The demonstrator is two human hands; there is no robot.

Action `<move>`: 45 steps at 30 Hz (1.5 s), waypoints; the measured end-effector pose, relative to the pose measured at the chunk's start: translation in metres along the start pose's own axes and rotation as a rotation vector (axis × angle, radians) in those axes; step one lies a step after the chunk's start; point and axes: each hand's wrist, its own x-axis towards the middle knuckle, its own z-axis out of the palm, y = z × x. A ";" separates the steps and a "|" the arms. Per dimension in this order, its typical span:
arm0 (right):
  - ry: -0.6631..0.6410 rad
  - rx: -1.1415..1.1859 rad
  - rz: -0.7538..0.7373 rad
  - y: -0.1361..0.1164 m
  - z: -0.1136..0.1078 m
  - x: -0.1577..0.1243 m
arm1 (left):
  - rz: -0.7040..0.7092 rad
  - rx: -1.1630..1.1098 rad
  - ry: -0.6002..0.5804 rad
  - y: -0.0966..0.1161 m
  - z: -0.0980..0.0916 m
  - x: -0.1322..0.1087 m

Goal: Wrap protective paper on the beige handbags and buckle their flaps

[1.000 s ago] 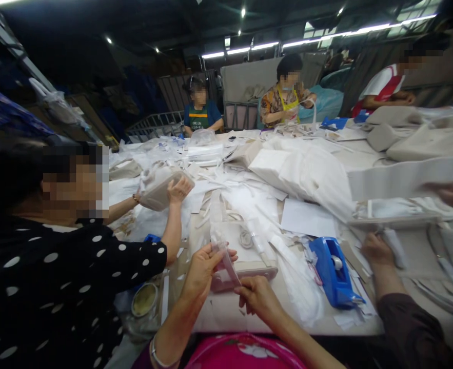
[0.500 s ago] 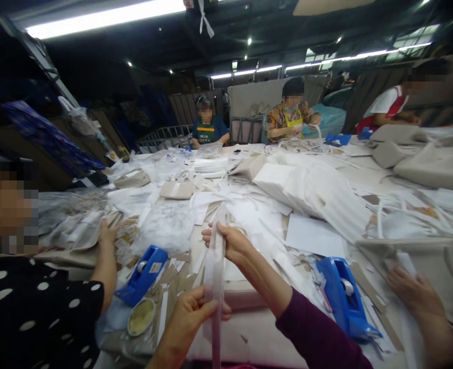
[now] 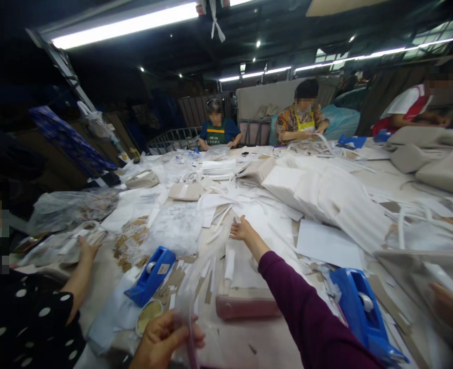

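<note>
My left hand pinches a clear strip between thumb and fingers, above the desk's near side; the strip runs away toward my outstretched right hand, and I cannot tell whether that hand grips it; a blue tape dispenser stands to the right.

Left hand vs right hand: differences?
Grip: the left hand pinches a clear strip; the right hand has its fingers extended, and whether it holds the strip is unclear.
Place: the left hand is low and near the camera; the right hand is farther out.
Sleeve: a purple sleeve shows behind the right hand, none behind the left hand.
Both are bare.
</note>
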 end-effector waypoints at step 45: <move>-0.218 -1.302 -1.100 0.067 -0.054 -0.131 | 0.006 -0.405 -0.244 -0.007 0.089 0.102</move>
